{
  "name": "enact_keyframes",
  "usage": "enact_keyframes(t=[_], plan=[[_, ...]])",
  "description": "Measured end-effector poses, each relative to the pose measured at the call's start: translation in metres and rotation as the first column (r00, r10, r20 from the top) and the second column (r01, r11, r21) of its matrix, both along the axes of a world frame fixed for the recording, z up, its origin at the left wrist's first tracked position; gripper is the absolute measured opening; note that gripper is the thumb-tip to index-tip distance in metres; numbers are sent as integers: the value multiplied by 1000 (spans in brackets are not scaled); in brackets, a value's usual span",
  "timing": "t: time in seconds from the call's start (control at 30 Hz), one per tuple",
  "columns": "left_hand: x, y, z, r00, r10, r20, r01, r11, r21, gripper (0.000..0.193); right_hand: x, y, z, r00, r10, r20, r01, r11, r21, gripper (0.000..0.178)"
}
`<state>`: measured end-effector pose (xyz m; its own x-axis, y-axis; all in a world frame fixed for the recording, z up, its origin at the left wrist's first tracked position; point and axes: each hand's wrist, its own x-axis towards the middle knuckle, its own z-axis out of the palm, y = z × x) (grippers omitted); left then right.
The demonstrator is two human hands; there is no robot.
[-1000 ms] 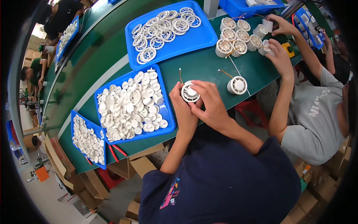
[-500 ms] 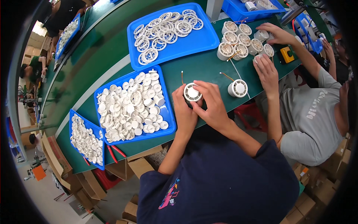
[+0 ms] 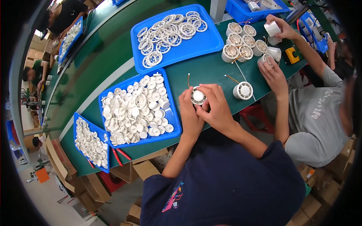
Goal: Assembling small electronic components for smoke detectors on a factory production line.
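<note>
Your fingers [image 3: 203, 98] close from both sides on the small white round fan housing [image 3: 198, 95], held just above the green desk [image 3: 113, 71], beside the near blue tray of white caps [image 3: 174, 124]. Your left hand [image 3: 189, 113] cups it from below-left while your right hand [image 3: 215, 107] wraps its right edge. Keep the housing level, press the centre cap evenly with both thumbs, and keep its thin orange wire [image 3: 188, 79] out of the grip. Compared with a second ago, your grip is unchanged; the co-worker's hand [image 3: 274, 73] has come nearer to the second fan housing [image 3: 243, 90].
</note>
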<state>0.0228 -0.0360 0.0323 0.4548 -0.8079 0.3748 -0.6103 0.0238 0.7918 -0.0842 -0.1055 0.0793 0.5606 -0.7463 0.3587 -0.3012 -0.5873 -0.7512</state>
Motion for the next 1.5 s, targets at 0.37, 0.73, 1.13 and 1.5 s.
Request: enact_keyframes(t=[0.37,0.73,1.13,1.5], plan=[[-23,-25,-4,960,-229,-160,231,973,-1,68,-7,-27,46,987,-82,136,100,987,-127,23],[-24,-23,-6,798,-269,-539,267,960,-84,72,-37,-139,9,861,-351,-369,187,891,-413,19],[-13,-8,5,998,33,-52,-36,997,-63,85,-3,-69,44,963,195,-184,-228,957,-182,25],[5,8,0,989,13,-146,1,995,99,83,20,-33,11,956,290,-46,-283,952,112,19]])
